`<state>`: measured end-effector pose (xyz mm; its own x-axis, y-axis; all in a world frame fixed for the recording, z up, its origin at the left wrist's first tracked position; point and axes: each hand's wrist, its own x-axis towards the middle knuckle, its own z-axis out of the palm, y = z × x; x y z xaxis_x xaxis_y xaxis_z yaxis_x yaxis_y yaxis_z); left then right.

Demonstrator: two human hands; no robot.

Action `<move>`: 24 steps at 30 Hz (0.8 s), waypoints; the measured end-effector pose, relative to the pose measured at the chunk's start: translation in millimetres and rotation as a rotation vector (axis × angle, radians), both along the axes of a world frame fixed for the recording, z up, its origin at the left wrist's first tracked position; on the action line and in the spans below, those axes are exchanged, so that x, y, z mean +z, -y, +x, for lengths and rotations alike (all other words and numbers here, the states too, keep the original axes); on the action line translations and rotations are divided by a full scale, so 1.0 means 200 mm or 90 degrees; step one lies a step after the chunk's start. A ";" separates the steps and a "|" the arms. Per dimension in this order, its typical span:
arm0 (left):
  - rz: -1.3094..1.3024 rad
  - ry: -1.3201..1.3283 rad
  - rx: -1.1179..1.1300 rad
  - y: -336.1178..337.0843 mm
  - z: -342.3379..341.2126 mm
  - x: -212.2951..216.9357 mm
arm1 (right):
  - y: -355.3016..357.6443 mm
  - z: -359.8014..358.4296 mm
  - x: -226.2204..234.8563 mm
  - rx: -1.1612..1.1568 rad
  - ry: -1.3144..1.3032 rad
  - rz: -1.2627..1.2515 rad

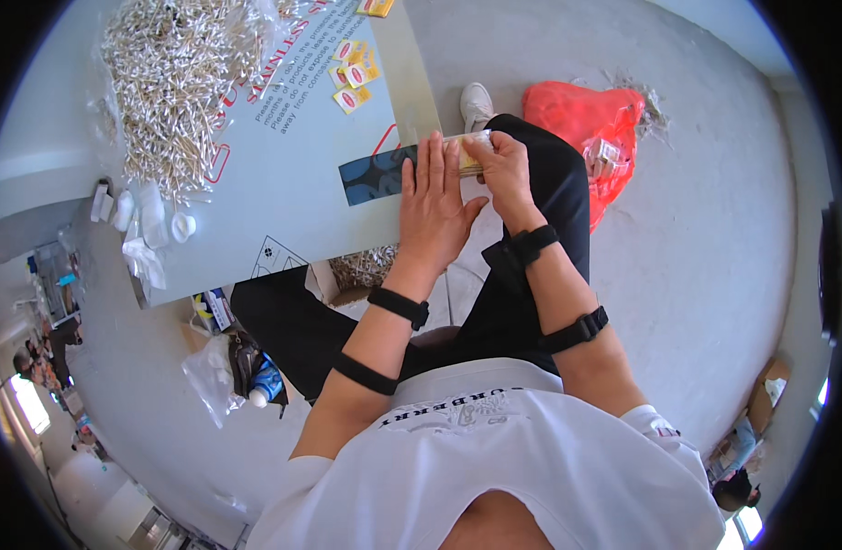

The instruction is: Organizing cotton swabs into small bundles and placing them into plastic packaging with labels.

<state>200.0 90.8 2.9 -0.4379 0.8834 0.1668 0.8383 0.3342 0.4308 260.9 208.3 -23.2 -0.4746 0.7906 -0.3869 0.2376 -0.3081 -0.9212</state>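
Observation:
My right hand (507, 174) pinches the end of a small clear plastic packet (467, 147) with something yellowish inside, just past the table's right edge. My left hand (432, 215) lies palm down with its fingers stretched out, the fingertips against the packet's left part and covering some of it. Under those fingers a dark translucent strip (370, 177) runs leftward over the tabletop (302, 202). Several small yellow-and-white printed cards (354, 75) lie farther up the table. At the far left is a big heap of cotton swabs (164, 92) on clear plastic.
White rolls and plastic scraps (146, 229) sit at the table's left corner. Below the table edge is a box of more swabs (361, 268). A red plastic bag (577, 115) with packets rests on the floor at right. A bag with a blue bottle (267, 380) stands lower left.

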 end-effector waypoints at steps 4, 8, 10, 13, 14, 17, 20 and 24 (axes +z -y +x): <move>0.000 0.022 0.012 0.00 0.00 -0.01 | 0.03 0.01 0.05 -0.008 -0.037 -0.054; 0.177 0.237 0.003 0.11 -0.12 -0.04 | 0.12 0.07 0.07 -0.110 -0.116 -0.172; 0.111 0.182 0.005 0.16 -0.13 -0.02 | 0.12 0.08 0.09 -0.115 -0.120 -0.081; -0.003 0.111 0.009 0.20 -0.13 0.01 | 0.07 0.07 0.27 0.262 0.310 0.784; -0.013 0.106 0.009 0.18 -0.12 0.01 | 0.07 0.05 0.29 0.341 0.310 0.816; -0.037 0.100 0.012 0.15 -0.09 0.01 | 0.08 -0.01 0.19 0.424 0.375 0.936; -0.034 0.113 0.014 0.14 -0.09 -0.01 | 0.06 -0.06 0.10 0.407 0.406 0.968; -0.013 0.136 0.017 0.15 -0.10 -0.02 | 0.02 -0.05 0.08 0.416 0.405 1.007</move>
